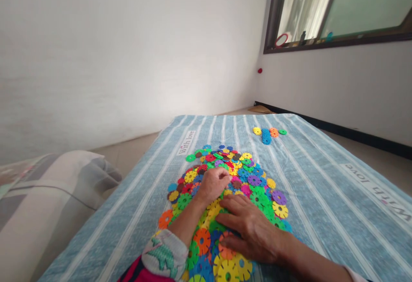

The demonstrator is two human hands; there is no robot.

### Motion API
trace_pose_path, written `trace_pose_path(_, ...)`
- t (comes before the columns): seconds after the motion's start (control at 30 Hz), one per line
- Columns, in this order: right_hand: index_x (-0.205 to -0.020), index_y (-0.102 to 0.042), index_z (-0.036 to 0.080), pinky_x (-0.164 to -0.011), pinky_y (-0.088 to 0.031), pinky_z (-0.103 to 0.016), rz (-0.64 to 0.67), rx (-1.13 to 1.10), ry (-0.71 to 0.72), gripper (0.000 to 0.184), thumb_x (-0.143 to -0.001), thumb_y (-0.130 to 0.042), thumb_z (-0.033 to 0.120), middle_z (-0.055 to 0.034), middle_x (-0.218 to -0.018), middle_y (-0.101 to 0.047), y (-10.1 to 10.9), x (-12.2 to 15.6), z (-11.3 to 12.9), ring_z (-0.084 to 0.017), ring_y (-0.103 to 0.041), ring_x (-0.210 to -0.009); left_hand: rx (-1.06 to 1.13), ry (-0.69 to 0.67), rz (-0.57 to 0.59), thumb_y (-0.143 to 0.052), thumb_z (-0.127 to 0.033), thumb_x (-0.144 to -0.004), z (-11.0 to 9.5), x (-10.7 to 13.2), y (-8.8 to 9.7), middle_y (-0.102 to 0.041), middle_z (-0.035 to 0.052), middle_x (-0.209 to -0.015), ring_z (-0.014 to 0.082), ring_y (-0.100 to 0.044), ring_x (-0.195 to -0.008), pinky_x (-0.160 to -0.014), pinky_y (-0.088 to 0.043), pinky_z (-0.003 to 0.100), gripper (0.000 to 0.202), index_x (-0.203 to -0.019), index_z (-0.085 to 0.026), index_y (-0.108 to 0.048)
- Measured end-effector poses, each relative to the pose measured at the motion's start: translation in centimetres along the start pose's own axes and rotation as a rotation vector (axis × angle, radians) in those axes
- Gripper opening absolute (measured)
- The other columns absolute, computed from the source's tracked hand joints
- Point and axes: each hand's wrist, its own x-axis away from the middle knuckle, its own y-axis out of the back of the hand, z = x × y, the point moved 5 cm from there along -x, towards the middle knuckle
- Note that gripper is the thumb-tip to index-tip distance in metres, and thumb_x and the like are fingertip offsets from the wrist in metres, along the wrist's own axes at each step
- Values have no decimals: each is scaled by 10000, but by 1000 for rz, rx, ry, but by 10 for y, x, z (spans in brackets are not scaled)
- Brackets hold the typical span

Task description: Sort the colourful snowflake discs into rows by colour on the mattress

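Note:
A heap of colourful notched plastic discs (pixel 254 180) spreads over the near half of the cloth-covered table. My left hand (pixel 215 184) rests over the middle of the heap, its fingers curled in; what they hold, if anything, is hidden. Just to the right and closer to me, my right hand (pixel 251 226) lies palm down on the discs with its fingers stretched out and apart. Under and beside its fingertips are yellow, green and orange discs, partly covered by the hand. A large yellow disc (pixel 228 270) lies at the heap's near end.
Toward the table's far right lie a small row of blue discs (pixel 266 136), a yellow disc (pixel 256 131), an orange disc (pixel 274 132) and a green disc (pixel 283 132). A striped blue cloth (pixel 322 174) covers the table. Bedding (pixel 64 187) stands at the left; walls rise behind.

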Motion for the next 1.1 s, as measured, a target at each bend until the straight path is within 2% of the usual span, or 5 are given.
trace_pose_path(0.13, -933, -608, 231, -893, -377, -398, 19, 20, -22, 206, -833, -559, 404, -67, -1026, -568, -2, 1, -3, -229, -485, -996, -13, -6, -14, -557, -267, -718, -4, 1, 0, -553, -40, -478, 101, -513, -481, -506, -390, 201, 155, -620, -158, -607)
trace_pose_path(0.37, -749, -600, 201, -906, -404, -410, -112, 99, -75, 173, -879, -488, 224, -75, -945, -584, 8, 5, -30, -227, -494, -1055, -38, -21, -27, -560, -242, -704, -8, 2, 1, -530, -46, -469, 87, -456, -468, -500, -364, 198, 152, -587, -157, -606)
trace_pose_path(0.67, -857, -598, 212, -1007, -321, -461, -41, 92, -24, 104, -851, -544, 301, -70, -1046, -590, 4, 5, -12, -246, -447, -1143, -56, -26, -16, -555, -258, -726, -7, 2, 0, -555, -39, -492, 94, -487, -486, -514, -369, 200, 161, -617, -157, -615)
trace_pose_path(0.9, -786, -580, 183, -902, -403, -458, -171, 157, -113, 121, -862, -486, 182, -104, -1092, -596, 10, 11, -50, -244, -502, -1041, -72, -42, -19, -560, -235, -727, -8, 2, 0, -536, -45, -481, 88, -453, -484, -505, -348, 197, 162, -593, -156, -605)
trace_pose_path(1.1, -862, -603, 208, -962, -358, -454, -83, 96, -21, 103, -858, -527, 276, -83, -1077, -582, 10, 7, -24, -254, -448, -1138, -82, -51, -10, -552, -241, -738, -7, 1, -1, -555, -38, -506, 89, -473, -496, -514, -360, 196, 161, -621, -151, -617)
